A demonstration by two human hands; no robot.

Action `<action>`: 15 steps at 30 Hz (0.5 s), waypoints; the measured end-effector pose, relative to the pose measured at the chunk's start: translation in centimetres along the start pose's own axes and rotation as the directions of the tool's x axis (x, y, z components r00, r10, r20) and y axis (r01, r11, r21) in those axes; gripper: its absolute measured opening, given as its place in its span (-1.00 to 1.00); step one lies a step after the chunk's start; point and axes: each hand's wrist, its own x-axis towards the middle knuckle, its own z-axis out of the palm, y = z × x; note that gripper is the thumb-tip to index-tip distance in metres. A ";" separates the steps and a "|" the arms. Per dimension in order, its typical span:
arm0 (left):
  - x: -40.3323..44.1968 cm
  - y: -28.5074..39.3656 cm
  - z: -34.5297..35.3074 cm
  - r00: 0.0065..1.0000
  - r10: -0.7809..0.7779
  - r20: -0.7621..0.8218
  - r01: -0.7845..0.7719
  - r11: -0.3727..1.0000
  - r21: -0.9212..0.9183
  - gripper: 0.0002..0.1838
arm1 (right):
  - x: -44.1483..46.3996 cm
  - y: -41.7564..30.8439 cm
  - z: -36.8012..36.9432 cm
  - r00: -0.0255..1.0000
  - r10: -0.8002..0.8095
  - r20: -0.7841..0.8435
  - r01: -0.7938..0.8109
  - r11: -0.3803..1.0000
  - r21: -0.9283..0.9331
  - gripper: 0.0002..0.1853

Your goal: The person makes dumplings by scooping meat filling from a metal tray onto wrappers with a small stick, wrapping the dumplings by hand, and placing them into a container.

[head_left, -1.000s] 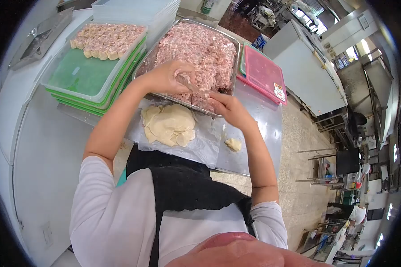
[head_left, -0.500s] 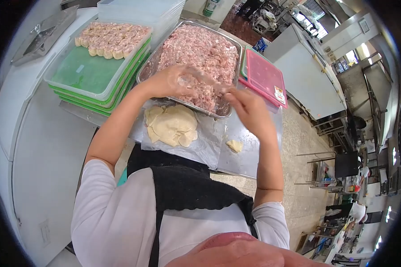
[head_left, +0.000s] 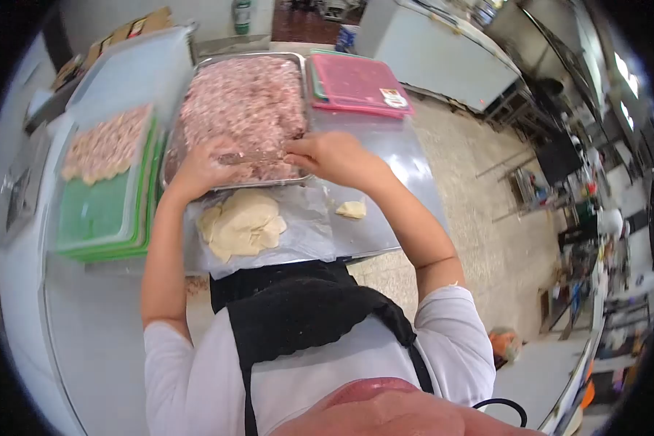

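A deep metal tray (head_left: 303,80) is heaped with pinkish ground meat (head_left: 243,98). Over its near left part is my left hand (head_left: 205,168), fingers curled and blurred; what sits in them is hidden. From the right reaches my right hand (head_left: 334,156), its fingers pinched on a thin flat stick (head_left: 258,156) that looks smeared with meat and points toward my left hand. Just in front of the tray, a pile of pale round dough wrappers (head_left: 241,224) lies on a plastic sheet (head_left: 309,218). A single folded piece of dough (head_left: 351,210) rests to the right.
At left, stacked clear containers with green lids (head_left: 94,211) carry rows of filled dumplings (head_left: 107,145). Pink-lidded containers (head_left: 356,80) stand right of the tray on the metal table (head_left: 385,156). Beyond are a white chest freezer (head_left: 432,54) and tiled floor (head_left: 479,174).
The head view has turned and shifted, so the table things sit further left. My hands stay over the near side of the meat, with the left hand's fingers now lower against it.
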 end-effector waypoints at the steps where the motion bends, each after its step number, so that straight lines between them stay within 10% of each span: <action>1: -0.1 0.3 0.3 0.998 -0.041 -0.048 0.037 0.997 -0.073 -0.55 | -0.1 0.0 -1.2 0.999 0.001 0.040 0.002 0.997 -0.077 -0.76; 5: -0.5 2.2 0.4 0.975 -0.027 -0.219 0.032 0.999 0.017 -0.61 | -0.3 -1.5 0.0 0.996 -0.003 -0.084 0.012 0.994 0.106 -0.71; 8: -0.1 2.7 -1.3 1.000 0.011 0.011 -0.011 0.998 -0.060 -0.62 | 0.5 0.7 2.3 0.999 -0.049 -0.016 0.052 0.979 0.199 -0.69; 12: -3.8 3.7 -6.7 0.965 -0.202 -0.165 0.210 0.977 0.030 -0.58 | 1.3 2.2 0.7 0.999 0.032 -0.024 -0.026 0.970 0.242 -0.69; 14: -6.5 3.0 -10.4 0.896 0.105 -0.431 0.083 0.915 0.395 -0.47 | 1.7 2.1 2.3 1.000 -0.004 -0.012 0.008 0.948 0.318 -0.70; 15: -7.9 2.8 -13.1 0.896 -0.043 -0.441 0.242 0.881 0.406 -0.42 | 2.1 2.3 3.5 0.999 0.048 -0.001 -0.046 0.964 0.264 -0.69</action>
